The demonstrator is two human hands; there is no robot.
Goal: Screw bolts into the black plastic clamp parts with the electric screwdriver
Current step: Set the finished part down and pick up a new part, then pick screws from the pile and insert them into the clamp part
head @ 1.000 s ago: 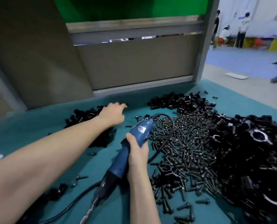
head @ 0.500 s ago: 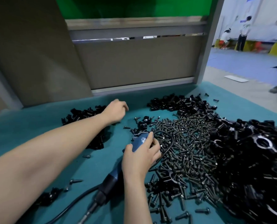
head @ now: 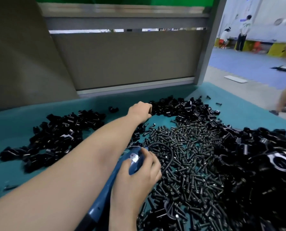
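Screwdriver [head: 111, 184] lies low on the mat [head: 13, 124] under our right hand [head: 135, 184], whose thumb and fingers curl round its blue body near the nose. The tip is hidden, so we cannot tell whether a bolt sits on it. Its cable [head: 169, 153] loops just right of that grip, over the bolts [head: 194, 164], a loose heap touching the hand's right side. Beyond the grip, our left hand [head: 139, 110] reaches the edge of a far pile of clamps [head: 172, 105], fingers curled; whether it has a part we cannot tell. More clamps are heaped well left of the grip, and well right past the bolts. We judge this a fetching step: no clamp is under the tool, we cannot make out which clamps already carry bolts, and many bolts lie loose. We see no bin or tray; everything lies on the mat
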